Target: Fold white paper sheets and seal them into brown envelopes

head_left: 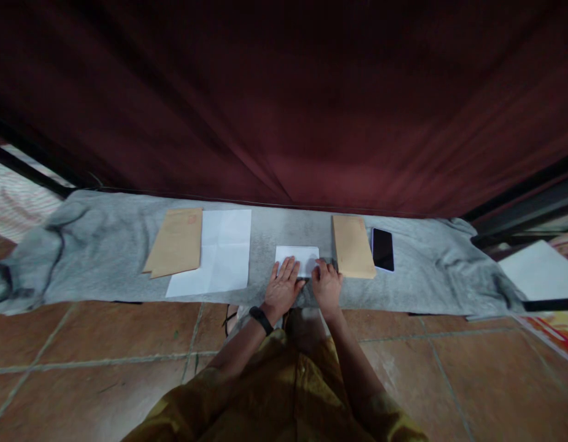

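A small folded sheet of white paper (307, 253) lies on the grey cloth right in front of me. My left hand (283, 288) rests on its left part, palm down with the fingers stretched out, and wears a black wristband. At the paper's lower right corner is my right hand (327, 286), its fingers curled and its thumb and fingertips closed at the edge. Just right of that hand lies a stack of brown envelopes (355, 247). Further left, a larger creased white sheet (226, 252) lies partly under other brown envelopes (178, 242).
A phone (383, 249) with a dark screen lies right of the envelope stack. The grey cloth (104, 245) covers a narrow table. Behind it hangs a dark red curtain (288, 123). A white panel (541, 270) stands at the far right, above the tiled floor (104, 380).
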Available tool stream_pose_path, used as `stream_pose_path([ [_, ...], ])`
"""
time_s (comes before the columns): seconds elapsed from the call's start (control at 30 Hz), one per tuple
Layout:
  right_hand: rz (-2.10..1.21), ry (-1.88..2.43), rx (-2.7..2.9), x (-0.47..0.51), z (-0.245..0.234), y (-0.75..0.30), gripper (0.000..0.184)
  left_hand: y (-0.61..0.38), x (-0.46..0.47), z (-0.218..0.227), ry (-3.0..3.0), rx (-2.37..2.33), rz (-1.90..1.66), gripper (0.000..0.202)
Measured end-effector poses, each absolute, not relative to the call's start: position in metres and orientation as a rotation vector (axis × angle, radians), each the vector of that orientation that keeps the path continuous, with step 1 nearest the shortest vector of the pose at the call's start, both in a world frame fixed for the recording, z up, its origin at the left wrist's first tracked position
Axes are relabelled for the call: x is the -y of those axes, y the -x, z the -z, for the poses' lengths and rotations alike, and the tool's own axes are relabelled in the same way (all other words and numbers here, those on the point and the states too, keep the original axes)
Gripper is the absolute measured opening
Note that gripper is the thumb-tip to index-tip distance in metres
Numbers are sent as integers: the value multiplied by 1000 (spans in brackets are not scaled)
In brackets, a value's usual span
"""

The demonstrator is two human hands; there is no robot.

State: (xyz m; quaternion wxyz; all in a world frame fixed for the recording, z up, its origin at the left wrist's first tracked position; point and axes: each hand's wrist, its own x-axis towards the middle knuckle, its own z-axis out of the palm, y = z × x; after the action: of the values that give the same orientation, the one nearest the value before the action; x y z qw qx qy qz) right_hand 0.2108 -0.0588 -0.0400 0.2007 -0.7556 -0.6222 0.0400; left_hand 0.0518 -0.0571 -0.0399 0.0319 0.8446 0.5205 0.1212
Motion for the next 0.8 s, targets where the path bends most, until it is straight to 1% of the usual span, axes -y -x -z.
stream_pose_path([
  [0.5, 13, 2144, 1803, 60, 39, -206, 33, -55, 57, 39, -2572, -1629, -365, 55],
  [0.8, 13, 2168, 1813, 60, 39, -205, 34, -55, 55, 43, -2577, -1632, -376, 55],
])
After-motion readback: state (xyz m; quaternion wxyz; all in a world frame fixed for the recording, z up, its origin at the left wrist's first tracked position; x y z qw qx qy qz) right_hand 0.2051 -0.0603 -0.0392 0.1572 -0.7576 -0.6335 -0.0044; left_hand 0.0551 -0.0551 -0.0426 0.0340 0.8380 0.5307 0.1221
